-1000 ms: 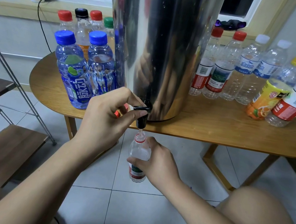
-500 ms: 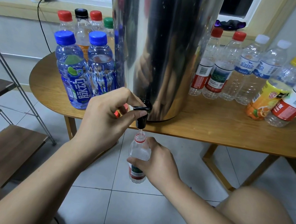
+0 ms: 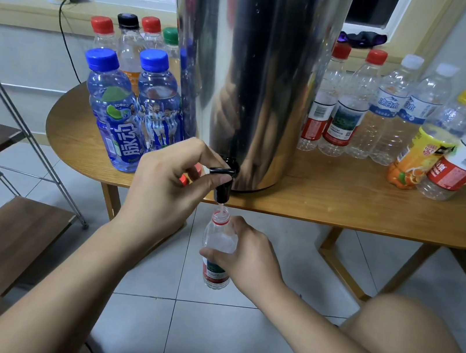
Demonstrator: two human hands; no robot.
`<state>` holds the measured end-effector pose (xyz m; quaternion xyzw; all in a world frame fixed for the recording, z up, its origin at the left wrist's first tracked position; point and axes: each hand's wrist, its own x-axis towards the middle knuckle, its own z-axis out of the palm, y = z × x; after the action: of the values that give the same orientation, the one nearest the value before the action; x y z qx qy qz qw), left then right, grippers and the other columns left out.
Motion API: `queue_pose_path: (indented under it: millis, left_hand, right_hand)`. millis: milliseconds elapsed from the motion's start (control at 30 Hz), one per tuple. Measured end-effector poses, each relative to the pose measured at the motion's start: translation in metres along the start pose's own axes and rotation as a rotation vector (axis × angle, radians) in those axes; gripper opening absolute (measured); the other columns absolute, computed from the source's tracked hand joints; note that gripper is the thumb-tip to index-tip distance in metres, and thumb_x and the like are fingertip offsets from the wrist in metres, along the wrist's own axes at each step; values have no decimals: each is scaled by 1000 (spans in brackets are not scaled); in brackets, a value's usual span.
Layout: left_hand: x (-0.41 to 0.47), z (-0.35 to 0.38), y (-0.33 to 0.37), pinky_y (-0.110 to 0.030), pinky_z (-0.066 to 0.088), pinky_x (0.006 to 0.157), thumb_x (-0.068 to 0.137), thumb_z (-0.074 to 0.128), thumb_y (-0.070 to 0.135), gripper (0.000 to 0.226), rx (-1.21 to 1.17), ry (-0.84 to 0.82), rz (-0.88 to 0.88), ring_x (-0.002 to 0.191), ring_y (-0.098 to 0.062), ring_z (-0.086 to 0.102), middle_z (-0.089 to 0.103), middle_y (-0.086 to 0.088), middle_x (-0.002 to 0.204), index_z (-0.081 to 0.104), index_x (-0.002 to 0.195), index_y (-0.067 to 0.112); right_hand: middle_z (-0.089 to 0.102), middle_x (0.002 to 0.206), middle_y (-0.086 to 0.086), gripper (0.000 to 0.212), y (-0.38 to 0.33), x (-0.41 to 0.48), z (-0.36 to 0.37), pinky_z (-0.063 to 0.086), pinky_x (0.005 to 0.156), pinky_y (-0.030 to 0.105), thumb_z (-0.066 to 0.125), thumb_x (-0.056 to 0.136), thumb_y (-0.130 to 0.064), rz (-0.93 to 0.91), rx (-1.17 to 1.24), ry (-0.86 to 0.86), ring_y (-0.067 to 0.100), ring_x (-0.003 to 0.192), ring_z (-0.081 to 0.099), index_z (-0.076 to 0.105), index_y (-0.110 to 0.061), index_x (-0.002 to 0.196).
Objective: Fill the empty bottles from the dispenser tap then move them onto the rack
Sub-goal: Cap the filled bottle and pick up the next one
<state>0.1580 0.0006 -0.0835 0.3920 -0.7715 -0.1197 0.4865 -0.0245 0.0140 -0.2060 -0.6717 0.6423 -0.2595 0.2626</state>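
The right grip (image 3: 246,257) is clamped round a small clear bottle (image 3: 219,239), upright, its open neck just under the black tap (image 3: 222,191). Above and left of it, the left grip (image 3: 163,186) pinches the tap lever (image 3: 222,171) between thumb and forefinger. Behind both stands the steel dispenser (image 3: 251,72) on the table (image 3: 343,206), blue-capped bottles (image 3: 113,114) to the left grip's left, empty capped bottles (image 3: 387,118) well right.

Black tap (image 3: 222,188), mirror-silver dispenser (image 3: 253,57), tan table (image 3: 343,206).
In the right hand (image 3: 248,261), a clear bottle (image 3: 219,239) with red neck ring and red-and-green label; just left of the left hand (image 3: 163,186), blue-tinted bottles (image 3: 113,114) with blue caps.
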Motion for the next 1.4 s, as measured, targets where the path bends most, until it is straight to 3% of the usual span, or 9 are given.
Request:
queue_pose_path:
  millis: [567, 933, 1400]
  left_hand:
    - [0, 1, 0, -39, 54, 75, 93, 85, 13, 10, 0, 0, 0, 92, -15, 72, 77, 9, 97, 76, 97, 16]
    - [1, 0, 1, -32, 55, 76, 93, 85, 13, 9, 7, 1, 3, 95, -14, 73, 77, 10, 99, 76, 98, 15]
    - [0, 0, -1, -36, 55, 75, 93, 85, 14, 10, 4, 1, -2, 92, -15, 72, 77, 10, 99, 76, 98, 16]
  right_hand:
    - [72, 126, -9, 64, -1, 0, -1, 60, 92, 40, 86, 75, -64, 12, -2, -6, 20, 112, 69, 59, -33, 124]
    - [73, 126, -7, 64, -1, 0, -2, 59, 90, 38, 85, 76, -65, 6, -25, -8, 20, 114, 69, 59, -32, 125]
    - [74, 120, -7, 61, -1, 1, 0, 60, 87, 39, 84, 75, -68, -5, -39, -7, 20, 108, 69, 58, -33, 117]
